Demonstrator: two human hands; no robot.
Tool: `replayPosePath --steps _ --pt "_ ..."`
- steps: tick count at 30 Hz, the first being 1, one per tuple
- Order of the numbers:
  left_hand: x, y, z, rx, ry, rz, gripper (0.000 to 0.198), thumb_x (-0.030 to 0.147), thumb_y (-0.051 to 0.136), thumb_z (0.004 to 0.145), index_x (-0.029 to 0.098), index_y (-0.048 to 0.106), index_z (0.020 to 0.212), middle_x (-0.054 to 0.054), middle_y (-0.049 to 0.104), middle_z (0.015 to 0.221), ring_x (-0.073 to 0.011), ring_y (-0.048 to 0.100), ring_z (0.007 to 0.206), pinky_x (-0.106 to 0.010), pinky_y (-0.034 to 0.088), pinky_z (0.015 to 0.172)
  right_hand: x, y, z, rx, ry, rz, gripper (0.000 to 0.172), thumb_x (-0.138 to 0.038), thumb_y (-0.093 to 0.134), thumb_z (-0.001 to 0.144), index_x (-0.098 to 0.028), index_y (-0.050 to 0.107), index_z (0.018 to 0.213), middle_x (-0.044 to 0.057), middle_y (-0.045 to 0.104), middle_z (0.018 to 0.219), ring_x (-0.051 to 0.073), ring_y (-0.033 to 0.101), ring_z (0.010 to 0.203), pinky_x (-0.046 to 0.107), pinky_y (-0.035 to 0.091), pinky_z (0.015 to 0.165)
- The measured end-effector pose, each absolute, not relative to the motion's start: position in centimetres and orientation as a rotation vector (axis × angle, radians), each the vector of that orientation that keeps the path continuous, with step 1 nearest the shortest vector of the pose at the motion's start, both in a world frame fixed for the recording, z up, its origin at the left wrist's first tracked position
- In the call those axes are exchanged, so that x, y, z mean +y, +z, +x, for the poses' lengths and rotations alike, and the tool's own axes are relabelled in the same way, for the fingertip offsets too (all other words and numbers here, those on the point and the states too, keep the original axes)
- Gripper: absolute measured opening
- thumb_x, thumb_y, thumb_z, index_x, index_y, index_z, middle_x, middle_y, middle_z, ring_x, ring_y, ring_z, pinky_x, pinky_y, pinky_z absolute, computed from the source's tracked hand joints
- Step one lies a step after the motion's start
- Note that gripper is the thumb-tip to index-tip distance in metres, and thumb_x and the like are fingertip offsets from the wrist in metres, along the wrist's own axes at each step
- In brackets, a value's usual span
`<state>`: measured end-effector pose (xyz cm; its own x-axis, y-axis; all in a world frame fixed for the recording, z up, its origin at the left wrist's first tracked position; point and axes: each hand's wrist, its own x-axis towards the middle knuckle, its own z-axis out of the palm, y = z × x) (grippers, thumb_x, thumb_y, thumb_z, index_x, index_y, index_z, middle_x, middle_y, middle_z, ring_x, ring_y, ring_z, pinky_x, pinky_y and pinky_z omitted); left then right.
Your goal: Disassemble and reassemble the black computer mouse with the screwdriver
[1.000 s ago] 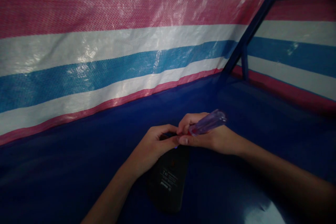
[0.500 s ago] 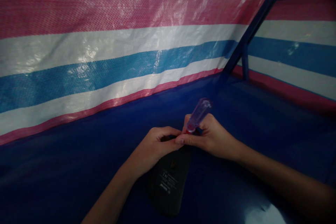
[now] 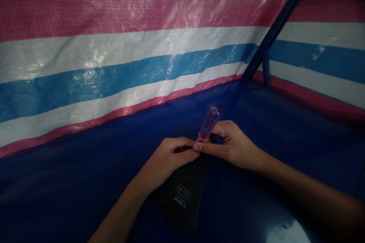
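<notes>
A black elongated handheld device (image 3: 185, 201) lies on the blue surface, its face with white print and a CE mark turned up. My left hand (image 3: 171, 155) is closed at its far end, thumb and fingers pressed together there, next to my right fingertips. In my right hand (image 3: 232, 146) is a screwdriver (image 3: 210, 121) with a clear purple handle and a red collar. The handle stands nearly upright, tilted slightly right, with thumb and fingers pinched low around it. Hands hide the screwdriver's shaft and tip and the device's far end.
A blue glossy sheet (image 3: 85, 182) covers the work surface. Behind it hangs a red, white and blue striped tarp (image 3: 142, 64). A dark blue metal frame post (image 3: 273, 34) slants up at the back right corner, with a brace.
The screwdriver handle has swung left and more upright. My right fingers have shifted around it, while my left hand and the device stay nearly in place.
</notes>
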<state>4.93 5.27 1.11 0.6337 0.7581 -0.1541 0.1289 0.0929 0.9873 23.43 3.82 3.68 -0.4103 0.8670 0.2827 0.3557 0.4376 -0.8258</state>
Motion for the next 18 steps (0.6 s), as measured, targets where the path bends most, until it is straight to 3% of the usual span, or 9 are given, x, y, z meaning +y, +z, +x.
replayPosePath --steps 8,18 --pt "5.14 0.53 4.7 0.772 0.555 1.375 0.024 0.031 0.065 0.078 0.023 0.07 0.1 0.001 0.069 0.087 -0.0099 0.059 0.071 -0.02 0.04 0.062 4.0 3.47 23.39 -1.87 0.857 -1.13 0.026 -0.028 0.068 0.076 -0.013 0.056 0.059 -0.006 0.044 0.051 0.004 0.038 0.046 0.018 0.028 0.041" --pt "5.2 0.35 4.76 0.777 0.577 1.381 0.024 0.031 0.067 0.077 0.024 0.07 0.1 0.001 0.07 0.091 -0.0098 0.06 0.074 -0.02 0.041 0.066 3.88 3.5 23.45 -1.812 0.835 -1.2 0.031 -0.038 0.069 0.074 -0.013 0.058 0.06 -0.002 0.051 0.053 0.008 0.044 0.048 0.022 0.034 0.045"
